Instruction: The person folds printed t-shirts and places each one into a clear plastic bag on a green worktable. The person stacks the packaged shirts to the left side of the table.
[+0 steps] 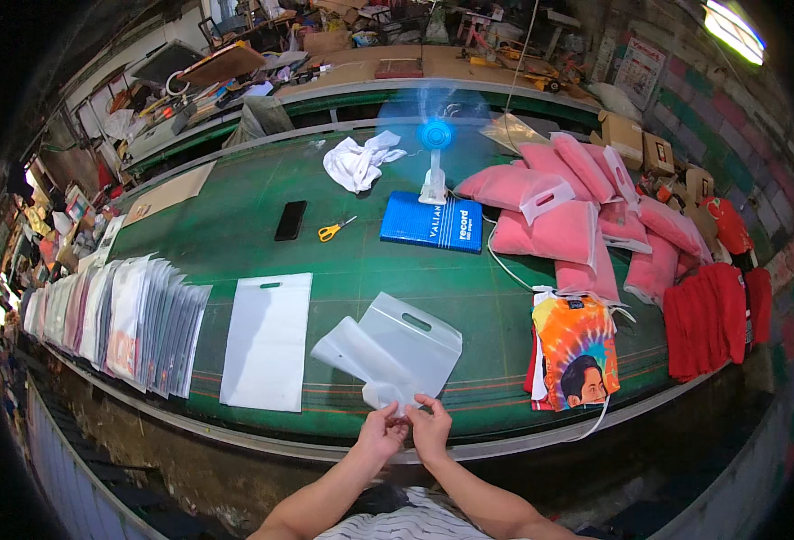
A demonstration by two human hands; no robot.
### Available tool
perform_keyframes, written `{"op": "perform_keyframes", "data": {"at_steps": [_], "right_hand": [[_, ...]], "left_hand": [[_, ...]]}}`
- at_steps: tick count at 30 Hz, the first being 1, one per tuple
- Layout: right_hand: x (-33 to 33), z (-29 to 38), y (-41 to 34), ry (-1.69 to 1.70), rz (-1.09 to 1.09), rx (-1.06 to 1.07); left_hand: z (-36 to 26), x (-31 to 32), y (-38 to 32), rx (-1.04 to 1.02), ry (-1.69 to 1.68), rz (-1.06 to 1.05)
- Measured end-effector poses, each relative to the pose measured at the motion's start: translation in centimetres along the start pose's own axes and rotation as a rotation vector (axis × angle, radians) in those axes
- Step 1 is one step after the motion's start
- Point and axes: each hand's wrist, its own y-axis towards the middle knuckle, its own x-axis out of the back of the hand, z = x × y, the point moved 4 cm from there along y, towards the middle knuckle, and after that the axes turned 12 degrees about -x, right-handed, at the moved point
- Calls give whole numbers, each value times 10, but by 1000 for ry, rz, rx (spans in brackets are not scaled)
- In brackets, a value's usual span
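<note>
A translucent plastic bag [407, 344] with a cut-out handle lies before me on the green table [235, 226]. Its near end is gathered between my left hand [382, 435] and my right hand [430, 425], both pinching it with thumb and fingers just above the table's front edge. The left side of the bag is folded over, and the handle end points away from me. Flat to the left rests a white handled bag [266, 344]. Folded T-shirts [572, 351] are stacked to the right, a tie-dye print uppermost.
Several filled bags [150, 317] stand in a row at left. Pink packed bags [552, 229] and red folded garments [704, 320] fill the right. Farther back are a phone [290, 221], yellow-handled scissors [330, 232], a blue record book [430, 223], a running fan [435, 145] and white cloth [359, 162].
</note>
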Motion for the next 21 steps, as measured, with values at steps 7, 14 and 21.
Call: {"op": "perform_keyframes", "data": {"at_steps": [7,14,21], "right_hand": [[36,28,87,185,-129,35],[70,74,144,-31,-185,89],[71,46,95,66,-202,-4]], "left_hand": [[-17,-30,-28,45,64,-41],[-55,-21,-22,48,61,36],[-106,-21,9,-256,-316,-240]]}}
